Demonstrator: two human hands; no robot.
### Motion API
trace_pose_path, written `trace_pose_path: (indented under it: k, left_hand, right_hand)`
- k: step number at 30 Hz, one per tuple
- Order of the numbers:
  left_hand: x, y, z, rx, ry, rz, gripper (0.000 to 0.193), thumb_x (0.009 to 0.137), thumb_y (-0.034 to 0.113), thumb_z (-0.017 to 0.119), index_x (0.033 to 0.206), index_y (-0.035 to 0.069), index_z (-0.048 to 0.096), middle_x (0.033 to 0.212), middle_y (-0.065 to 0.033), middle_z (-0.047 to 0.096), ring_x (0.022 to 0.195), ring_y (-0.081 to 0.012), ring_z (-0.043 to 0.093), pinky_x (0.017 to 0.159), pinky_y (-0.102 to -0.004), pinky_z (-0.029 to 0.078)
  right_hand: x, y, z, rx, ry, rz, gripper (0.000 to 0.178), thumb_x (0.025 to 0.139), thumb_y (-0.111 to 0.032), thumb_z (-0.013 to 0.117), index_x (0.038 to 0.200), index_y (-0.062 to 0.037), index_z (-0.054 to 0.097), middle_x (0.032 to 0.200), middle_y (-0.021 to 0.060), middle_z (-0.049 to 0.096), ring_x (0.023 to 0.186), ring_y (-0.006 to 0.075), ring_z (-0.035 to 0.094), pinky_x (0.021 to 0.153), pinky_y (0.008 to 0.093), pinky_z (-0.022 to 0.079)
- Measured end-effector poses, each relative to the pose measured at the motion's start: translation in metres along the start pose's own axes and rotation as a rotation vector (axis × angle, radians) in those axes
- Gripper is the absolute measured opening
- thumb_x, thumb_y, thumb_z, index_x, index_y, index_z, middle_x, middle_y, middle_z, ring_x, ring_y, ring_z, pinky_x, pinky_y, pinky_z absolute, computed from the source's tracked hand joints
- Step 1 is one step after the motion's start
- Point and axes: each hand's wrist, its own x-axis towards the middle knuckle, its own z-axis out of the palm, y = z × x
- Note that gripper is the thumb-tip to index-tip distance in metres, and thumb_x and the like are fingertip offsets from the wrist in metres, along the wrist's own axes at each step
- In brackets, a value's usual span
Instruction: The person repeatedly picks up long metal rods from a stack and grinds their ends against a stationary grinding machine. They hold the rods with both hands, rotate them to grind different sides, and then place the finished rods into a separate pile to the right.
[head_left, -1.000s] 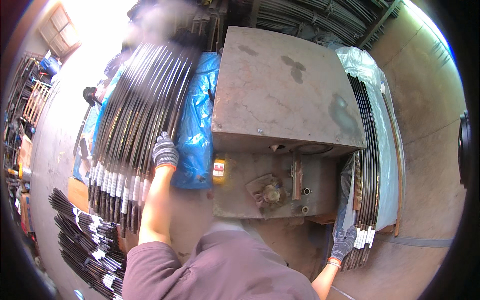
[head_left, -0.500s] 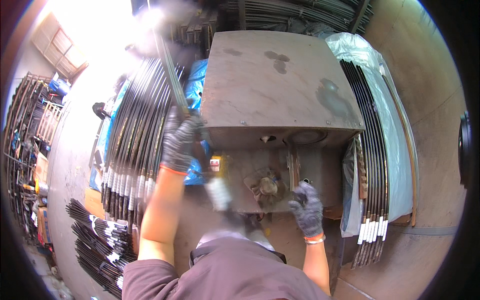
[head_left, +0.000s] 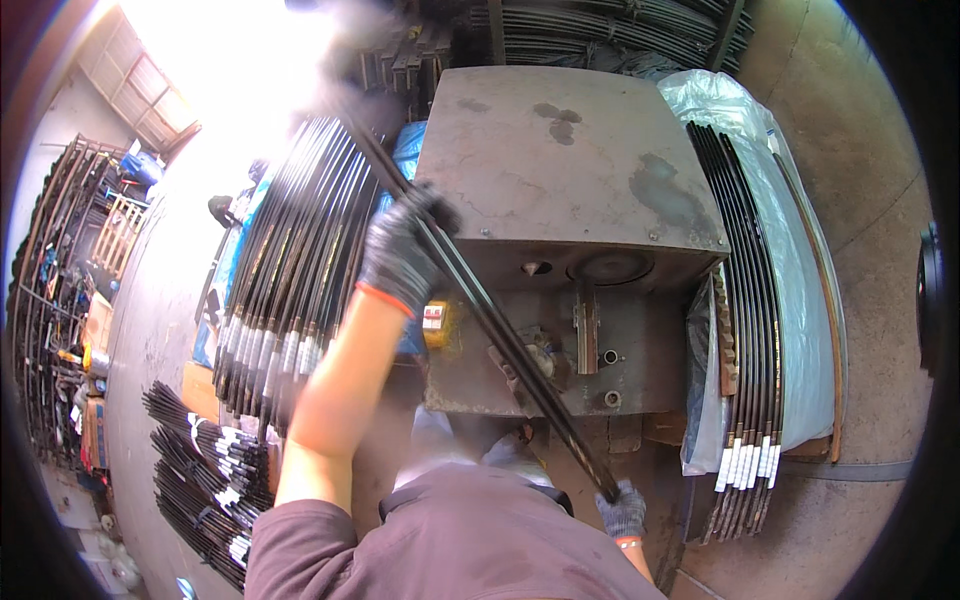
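Left hand [head_left: 402,252]: fingers [head_left: 432,207] wrapped round dark rod [head_left: 503,342]. Right hand [head_left: 622,512] at rod's lower end; cannot tell if fingers closed. Rod slants, upper left to lower right, across front of metal box [head_left: 575,150]. White-banded rods left [head_left: 290,250] of box; others right [head_left: 752,320], on plastic sheet [head_left: 808,350].

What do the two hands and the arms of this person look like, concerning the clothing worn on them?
The left hand wears a dark grey glove with an orange cuff. The right hand has a grey glove, also orange-edged. A short, plain purple-brown sleeve covers the upper left arm.
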Motion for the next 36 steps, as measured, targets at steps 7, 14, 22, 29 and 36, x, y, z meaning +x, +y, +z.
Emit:
trace_pose_path:
  k: [7, 14, 22, 29, 36]
  left_hand:
    - [0.008, -0.016, -0.006, -0.058, -0.011, -0.103, 0.012, 0.082, 0.014, 0.058, 0.078, 0.008, 0.048, 0.059, -0.0018, 0.049, 0.050, -0.0152, 0.049, 0.048, -0.0299, 0.043]
    - [-0.073, -0.153, 0.042, -0.068, -0.212, -0.370, 0.018, 0.084, 0.020, 0.058, 0.096, 0.008, 0.054, 0.075, -0.0030, 0.055, 0.068, -0.0180, 0.054, 0.065, -0.0346, 0.049]
    - [-0.047, -0.174, 0.031, 0.034, -0.016, -0.573, 0.015, 0.087, 0.019, 0.052, 0.091, 0.005, 0.054, 0.078, -0.0074, 0.058, 0.069, -0.0236, 0.057, 0.066, -0.0401, 0.052]
    - [-0.039, -0.201, 0.003, 0.184, 0.167, -0.762, 0.014, 0.088, 0.019, 0.051, 0.083, 0.007, 0.054, 0.071, -0.0066, 0.056, 0.063, -0.0210, 0.057, 0.057, -0.0369, 0.052]
    - [-0.018, -0.252, -0.020, 0.628, 0.147, -0.869, 0.027, 0.078, 0.031, 0.066, 0.074, 0.006, 0.058, 0.057, -0.0033, 0.051, 0.042, -0.0140, 0.041, 0.039, -0.0290, 0.034]
  right_hand:
    - [-0.034, 0.032, 0.009, 0.157, -0.276, 0.110, 0.032, 0.062, -0.036, 0.070, 0.079, -0.0100, 0.059, 0.070, 0.0135, 0.062, 0.069, 0.0340, 0.060, 0.064, 0.0415, 0.048]
    - [0.044, -0.111, -0.049, 0.855, -0.162, -0.252, 0.025, 0.083, -0.022, 0.059, 0.097, -0.0031, 0.052, 0.062, 0.0053, 0.054, 0.053, 0.0156, 0.053, 0.050, 0.0283, 0.043]
    - [0.018, -0.079, 0.004, 0.783, -0.039, -0.140, 0.022, 0.086, -0.022, 0.053, 0.093, -0.0017, 0.053, 0.061, 0.0081, 0.052, 0.051, 0.0165, 0.050, 0.048, 0.0298, 0.041]
    - [0.003, -0.055, 0.031, 0.234, 0.283, -0.074, 0.019, 0.083, -0.020, 0.056, 0.083, -0.0009, 0.057, 0.062, 0.0157, 0.056, 0.054, 0.0288, 0.054, 0.049, 0.0385, 0.042]
    - [0.016, -0.061, 0.055, 0.364, 0.170, 0.165, 0.016, 0.087, -0.016, 0.051, 0.077, -0.0038, 0.052, 0.054, 0.0046, 0.052, 0.044, 0.0117, 0.047, 0.041, 0.0280, 0.038]
